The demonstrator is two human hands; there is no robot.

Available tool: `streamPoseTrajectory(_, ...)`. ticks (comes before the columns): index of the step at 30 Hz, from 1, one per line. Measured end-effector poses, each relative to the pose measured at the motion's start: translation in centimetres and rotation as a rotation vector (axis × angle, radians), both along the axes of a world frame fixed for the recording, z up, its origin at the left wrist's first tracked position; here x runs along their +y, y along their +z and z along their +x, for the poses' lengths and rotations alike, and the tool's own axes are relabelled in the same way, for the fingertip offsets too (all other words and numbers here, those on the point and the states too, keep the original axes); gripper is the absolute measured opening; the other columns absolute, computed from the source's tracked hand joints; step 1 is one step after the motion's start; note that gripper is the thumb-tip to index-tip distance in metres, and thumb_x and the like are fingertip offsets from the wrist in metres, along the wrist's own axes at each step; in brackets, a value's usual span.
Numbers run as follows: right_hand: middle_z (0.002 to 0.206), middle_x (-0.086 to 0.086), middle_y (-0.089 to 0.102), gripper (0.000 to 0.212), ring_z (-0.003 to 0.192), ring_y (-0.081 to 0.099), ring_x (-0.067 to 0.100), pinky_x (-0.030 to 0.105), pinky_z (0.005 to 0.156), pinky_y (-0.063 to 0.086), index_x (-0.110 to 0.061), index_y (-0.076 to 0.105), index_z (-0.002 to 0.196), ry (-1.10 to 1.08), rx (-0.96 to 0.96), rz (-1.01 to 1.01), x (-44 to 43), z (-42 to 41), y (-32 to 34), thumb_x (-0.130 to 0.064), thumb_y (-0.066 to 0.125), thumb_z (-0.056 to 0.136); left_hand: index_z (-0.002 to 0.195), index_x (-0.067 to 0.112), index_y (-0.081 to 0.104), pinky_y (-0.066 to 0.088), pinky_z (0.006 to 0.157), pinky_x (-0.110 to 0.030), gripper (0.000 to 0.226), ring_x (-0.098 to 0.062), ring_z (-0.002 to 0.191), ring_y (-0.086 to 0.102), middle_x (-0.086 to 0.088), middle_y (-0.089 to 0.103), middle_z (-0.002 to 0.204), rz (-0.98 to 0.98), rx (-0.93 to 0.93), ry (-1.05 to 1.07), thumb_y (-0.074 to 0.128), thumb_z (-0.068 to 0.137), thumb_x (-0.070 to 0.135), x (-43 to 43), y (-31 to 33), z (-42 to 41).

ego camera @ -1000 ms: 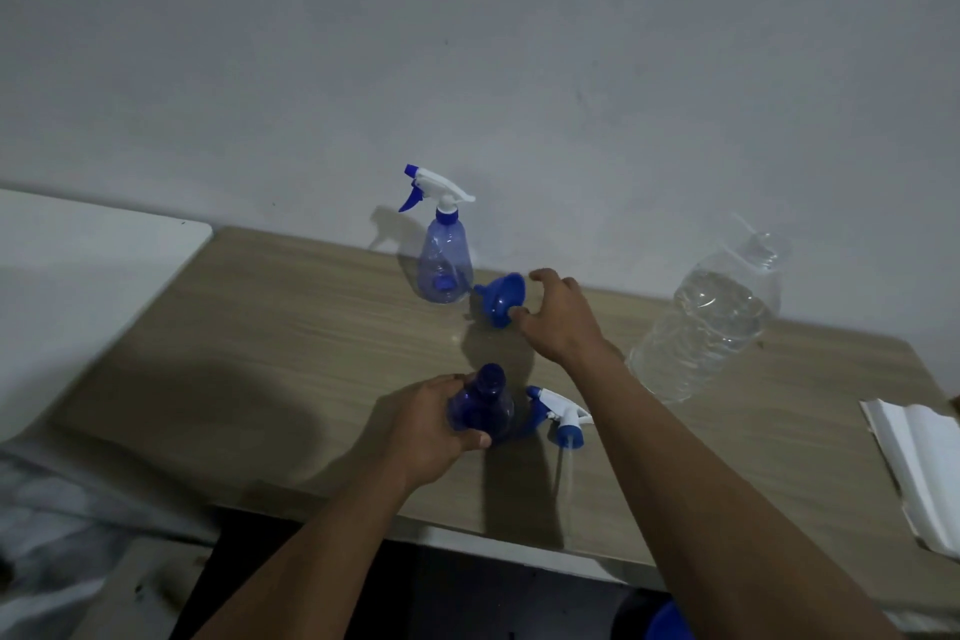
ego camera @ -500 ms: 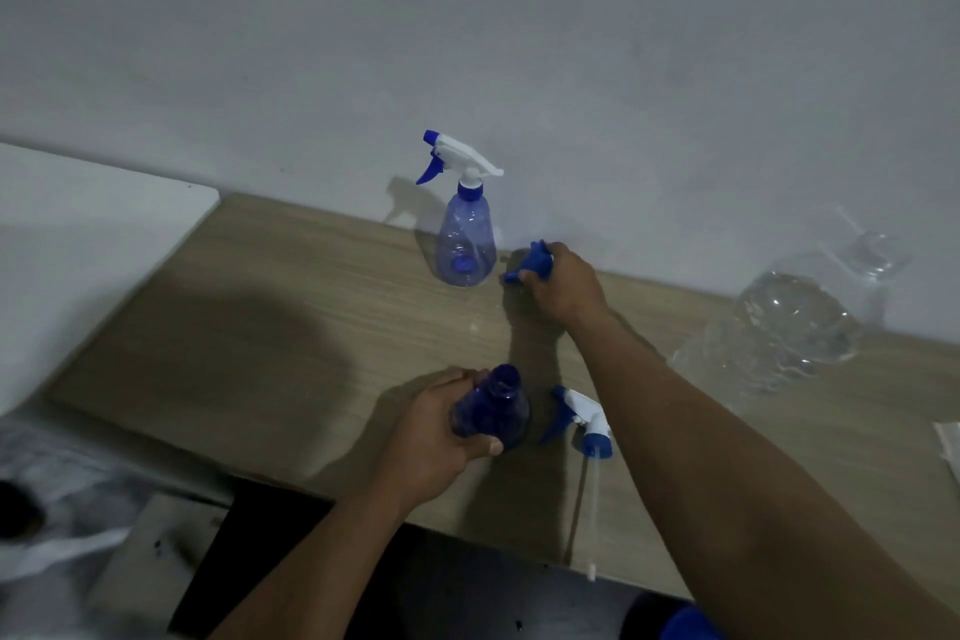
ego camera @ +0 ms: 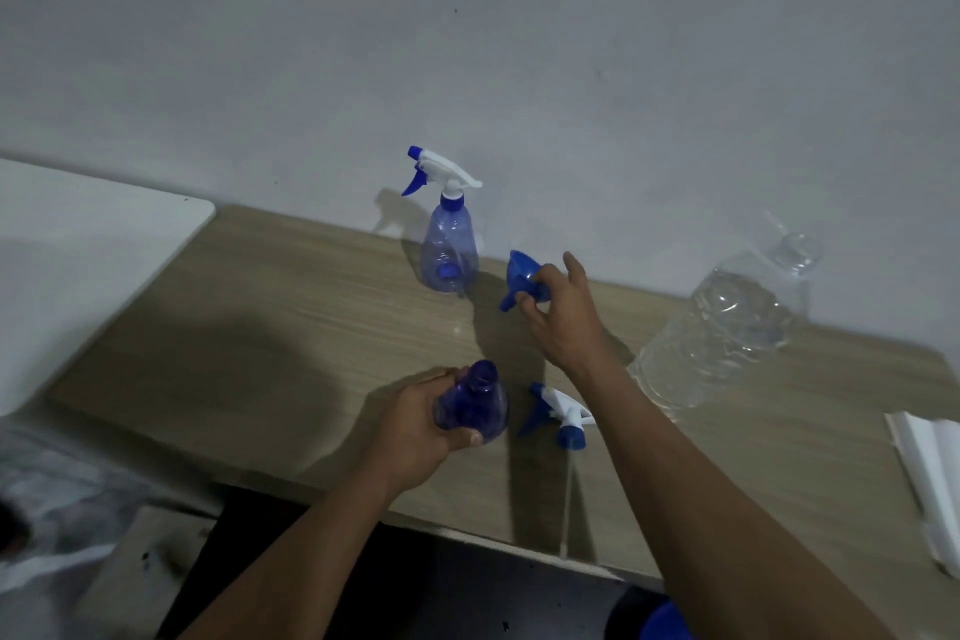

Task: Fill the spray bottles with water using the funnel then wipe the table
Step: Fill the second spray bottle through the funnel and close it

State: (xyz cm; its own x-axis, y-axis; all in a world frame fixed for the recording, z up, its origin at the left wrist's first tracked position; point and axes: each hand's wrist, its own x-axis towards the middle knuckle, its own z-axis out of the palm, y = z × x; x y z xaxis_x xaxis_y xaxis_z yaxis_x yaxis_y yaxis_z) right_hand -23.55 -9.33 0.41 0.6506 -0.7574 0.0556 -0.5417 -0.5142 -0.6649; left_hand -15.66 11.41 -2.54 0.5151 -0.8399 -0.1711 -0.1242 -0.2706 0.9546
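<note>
Funnel, blue, now clear of the counter and tilted in the right hand, spout aimed down and left, wide mouth toward the wall; half a second ago pressed low against the counter beside the capped spray bottle, a second ago merely touched. Right grip closed on the funnel body, thumb and fingertips pinching, index finger stretched free above. Left hand wrapped around the open spray bottle near the front edge, as in both earlier views, neck uncapped and facing up. Removed trigger head lying on its side just right of that bottle, dip tube trailing toward the counter edge. Large clear water bottle standing well to the right, partly full, untouched. White cloth or paper at the far right edge, too blurred to tell which. Meaning for the task, as a judgement: pick-up done, seating the spout in the open neck next, pouring not yet begun, second bottle still capped, wiping far off. Likely need: spout brought upright over the neck while the left hand steadies the light, empty-looking bottle against tipping.
</note>
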Motion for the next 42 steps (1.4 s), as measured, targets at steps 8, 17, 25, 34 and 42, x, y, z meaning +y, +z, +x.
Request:
streamPoseTrajectory(8, 0.155, 0.008, 0.036, 0.019, 0.142, 0.036, 0.015, 0.016, 0.097, 0.029, -0.016, 0.064, 0.087, -0.003, -0.181, -0.033, 3.9, -3.6, 2.5, -0.013, 0.081, 0.080, 0.114, 0.016, 0.062, 0.039, 0.066, 0.003, 0.056, 0.025, 0.074, 0.056, 0.020, 0.060, 0.093, 0.039, -0.086, -0.026, 0.084, 0.068, -0.006, 0.5, 2.1, -0.7)
streamPoseTrajectory(17, 0.130, -0.019, 0.052, 0.067, 0.129, 0.044, 0.012, 0.013, 0.098, 0.036, -0.030, 0.052, 0.140, 0.045, -0.240, -0.095, 6.5, -5.9, 5.9, -0.030, 0.082, 0.080, 0.113, 0.023, 0.063, 0.046, 0.073, -0.002, 0.056, 0.014, 0.082, 0.058, 0.019, 0.065, 0.097, 0.109, -0.123, -0.024, 0.087, 0.067, 0.002, 0.6, 2.1, -0.7)
streamPoseTrajectory(25, 0.130, -0.013, 0.034, 0.099, 0.117, 0.042, 0.000, 0.003, 0.093, 0.039, -0.027, 0.029, 0.157, 0.124, -0.146, 0.034, 7.9, -6.9, 7.4, -0.031, 0.086, 0.077, 0.121, 0.016, 0.063, 0.039, 0.062, 0.002, 0.060, 0.004, 0.085, 0.061, 0.008, 0.068, 0.102, 0.144, -0.134, -0.014, 0.086, 0.067, 0.003, 0.8, 2.2, -0.6)
streamPoseTrajectory(34, 0.134, -0.007, 0.035, 0.102, 0.117, 0.041, 0.002, 0.006, 0.095, 0.039, -0.018, 0.037, 0.155, 0.193, -0.090, 0.109, 8.9, -5.6, 6.8, -0.030, 0.091, 0.070, 0.124, 0.015, 0.063, 0.038, 0.063, 0.004, 0.061, 0.011, 0.080, 0.055, 0.007, 0.065, 0.102, 0.148, -0.177, -0.017, 0.086, 0.068, 0.004, 0.8, 2.5, -0.7)
streamPoseTrajectory(42, 0.123, -0.010, 0.033, 0.081, 0.096, 0.041, -0.001, -0.004, 0.083, 0.034, -0.021, 0.047, 0.144, 0.254, -0.025, -0.070, 8.5, -5.3, 6.9, -0.028, 0.087, 0.074, 0.126, 0.015, 0.063, 0.039, 0.062, 0.004, 0.061, 0.013, 0.078, 0.055, 0.007, 0.067, 0.101, 0.161, -0.132, -0.014, 0.085, 0.070, 0.006, 0.8, 2.6, -0.7)
